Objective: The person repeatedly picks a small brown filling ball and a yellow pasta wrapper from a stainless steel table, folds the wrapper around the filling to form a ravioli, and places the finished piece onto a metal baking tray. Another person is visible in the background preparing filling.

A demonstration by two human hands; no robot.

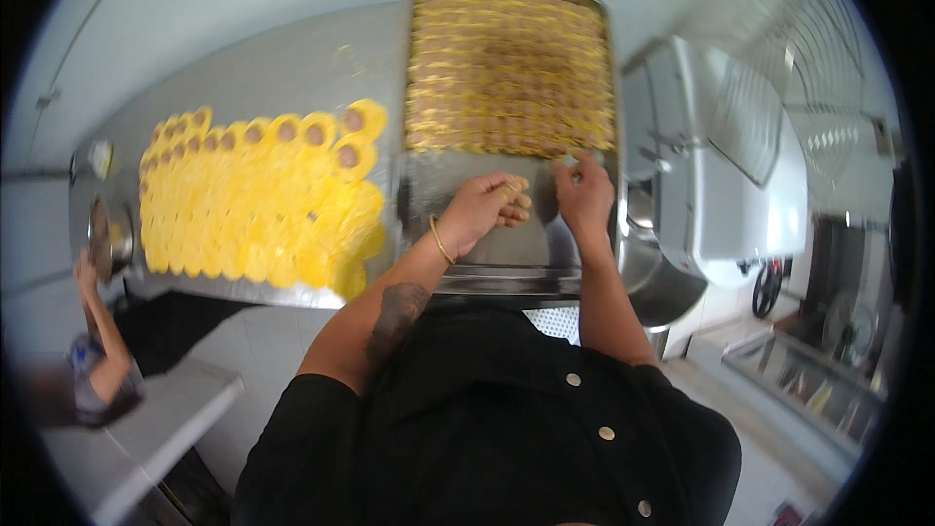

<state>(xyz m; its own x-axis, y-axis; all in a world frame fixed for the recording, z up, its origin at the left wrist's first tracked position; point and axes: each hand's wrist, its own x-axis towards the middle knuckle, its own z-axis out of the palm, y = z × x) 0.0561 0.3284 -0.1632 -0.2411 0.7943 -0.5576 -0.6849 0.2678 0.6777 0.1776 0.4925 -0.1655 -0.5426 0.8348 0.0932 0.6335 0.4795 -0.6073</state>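
Observation:
A large metal tray (467,164) lies in front of me, its far part packed with rows of small yellow-and-brown filled dumplings (506,68). Over the bare near part is my left hand (487,209), fingers curled; what they hold, if anything, I cannot make out. My right hand (586,193) is at the right end of the nearest row, thumb and fingers pinched together, with their contents too blurred to name. On the table to the left, round yellow wrappers (263,209) overlap in a wide sheet. Dabs of brown filling (256,132) sit on those along its far edge.
The steel table (292,63) extends left and beyond the wrappers. A white-grey machine (721,156) stands close on the right, with a steel bowl (657,278) below it. At far left, another person's arm (102,331) reaches to a metal bowl (119,237).

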